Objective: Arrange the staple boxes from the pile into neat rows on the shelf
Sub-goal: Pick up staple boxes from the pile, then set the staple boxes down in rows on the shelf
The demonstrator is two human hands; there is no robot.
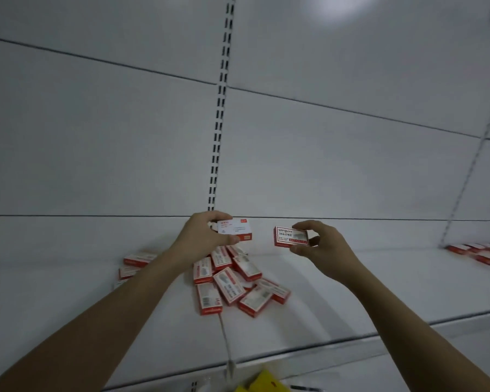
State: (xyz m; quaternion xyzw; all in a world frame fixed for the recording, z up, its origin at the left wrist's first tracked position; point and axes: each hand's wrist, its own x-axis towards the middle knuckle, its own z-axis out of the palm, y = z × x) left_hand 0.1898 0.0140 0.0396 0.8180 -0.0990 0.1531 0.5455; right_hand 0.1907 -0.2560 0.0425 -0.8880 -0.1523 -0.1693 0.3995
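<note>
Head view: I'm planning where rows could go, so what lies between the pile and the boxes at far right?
In the head view, only bare shelf separates the pile from the far-right boxes.

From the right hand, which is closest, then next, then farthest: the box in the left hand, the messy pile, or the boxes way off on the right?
1. Box in the left hand: just left of the right hand.
2. Pile: below, to its left.
3. Far-right boxes: at the shelf's right end.
</note>
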